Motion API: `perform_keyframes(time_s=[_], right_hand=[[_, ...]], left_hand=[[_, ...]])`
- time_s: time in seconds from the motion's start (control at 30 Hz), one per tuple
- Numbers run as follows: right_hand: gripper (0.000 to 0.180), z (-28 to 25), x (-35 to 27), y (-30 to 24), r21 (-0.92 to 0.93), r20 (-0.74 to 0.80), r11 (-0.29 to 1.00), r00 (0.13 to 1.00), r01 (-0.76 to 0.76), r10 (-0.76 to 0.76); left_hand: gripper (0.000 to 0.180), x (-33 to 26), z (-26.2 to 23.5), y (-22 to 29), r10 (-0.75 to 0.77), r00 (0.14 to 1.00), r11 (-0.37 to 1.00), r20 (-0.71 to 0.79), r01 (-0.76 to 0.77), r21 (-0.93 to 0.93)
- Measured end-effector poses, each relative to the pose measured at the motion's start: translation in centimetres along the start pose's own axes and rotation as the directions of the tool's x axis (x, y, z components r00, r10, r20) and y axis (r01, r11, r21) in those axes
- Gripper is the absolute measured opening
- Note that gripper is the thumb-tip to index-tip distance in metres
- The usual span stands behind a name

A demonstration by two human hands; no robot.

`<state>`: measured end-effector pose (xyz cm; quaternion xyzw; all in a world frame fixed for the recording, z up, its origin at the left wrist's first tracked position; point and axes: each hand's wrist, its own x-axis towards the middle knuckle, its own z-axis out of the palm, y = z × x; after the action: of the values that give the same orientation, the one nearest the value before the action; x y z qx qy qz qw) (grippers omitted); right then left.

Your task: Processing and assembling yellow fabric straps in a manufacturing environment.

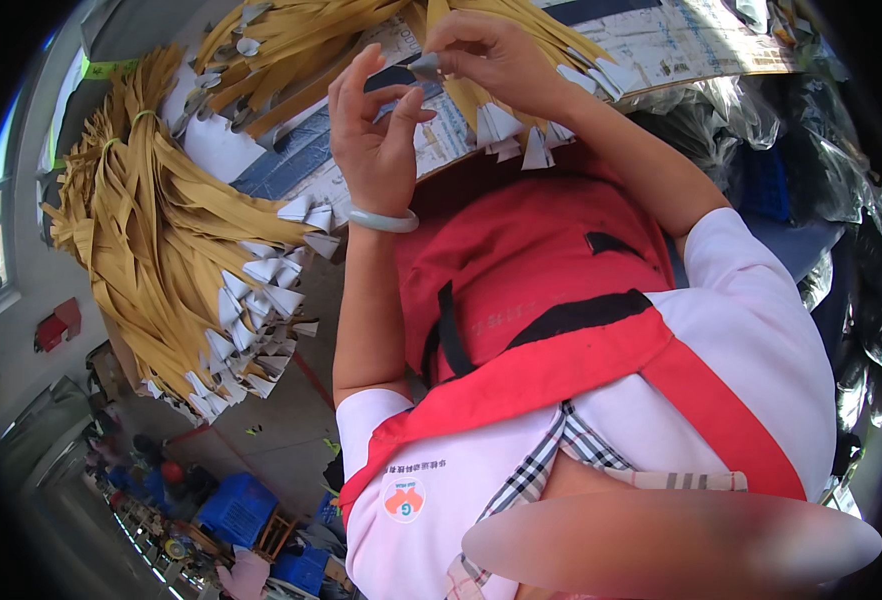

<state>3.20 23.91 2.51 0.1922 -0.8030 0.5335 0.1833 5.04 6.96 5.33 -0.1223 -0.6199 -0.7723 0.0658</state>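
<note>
At the table's edge, my right hand [501,62] pinches a small grey pointed piece [425,67] between thumb and fingertips. Whether that piece joins onto one of the tan straps behind it cannot be made out. My left hand [376,140], with a pale bangle at its wrist, is raised just left of it, fingers apart and holding nothing visible. Beneath and behind both hands lie bundled tan straps [331,45], some with grey tips. White flared ends [498,124] hang over the near edge by my right forearm.
A large heap of tan straps [141,230] with white ends hangs at the left, tied in bunches. The table [661,50] has a worn, patterned top. Clear plastic bags [721,120] crowd the right side. Blue crates [238,512] stand on the floor at lower left.
</note>
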Motion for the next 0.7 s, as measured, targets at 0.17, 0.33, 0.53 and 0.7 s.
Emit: perform_keyframes(time_s=[0.17,0.33,0.53,0.7], right_hand=[[0.012,-0.2,-0.9,-1.2,0.316,0.199,0.906,0.953,-0.281,0.227],[0.017,0.3,-1.6,-2.2,0.189,0.153,0.948,0.961,-0.258,0.231],[0.021,-2.0,-0.9,0.0,0.292,0.295,0.852,0.888,-0.435,0.352],[0.025,-5.2,-4.2,1.1,-0.186,0.167,0.881,0.869,-0.435,0.465]], left_hand=[[0.006,1.5,-3.6,-1.3,0.119,0.935,0.872,0.335,-0.26,0.416],[0.008,0.2,-3.4,-2.2,0.145,0.893,0.78,0.425,-0.368,0.507],[0.007,0.8,-5.7,-1.3,0.092,0.982,0.932,0.163,-0.142,0.334],[0.022,3.6,-13.3,1.2,0.143,0.921,0.981,-0.362,-0.084,0.173]])
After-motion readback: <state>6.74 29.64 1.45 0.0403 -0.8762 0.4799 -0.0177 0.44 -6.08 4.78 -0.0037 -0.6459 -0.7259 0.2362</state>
